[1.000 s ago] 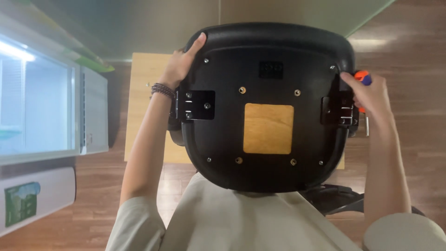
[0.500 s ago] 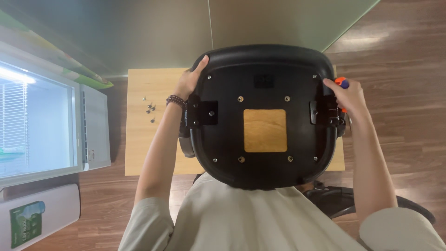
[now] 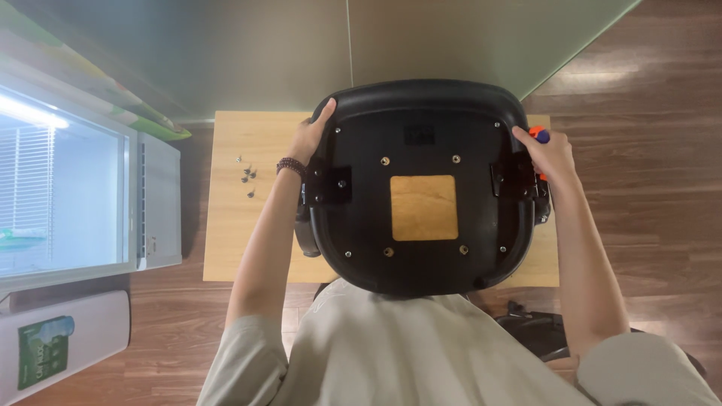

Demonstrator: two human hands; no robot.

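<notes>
Both bare arms were stretched forward and slightly spread. The left hand was curled in a grip, a beaded band worn at its wrist; the right hand was likewise clenched.

Small screws: type unclear.

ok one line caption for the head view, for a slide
Both hands, left hand and right hand, grip an upturned black chair seat over a wooden table.

floor: dark wood planks | wall: grey-green | table: light wood
</notes>
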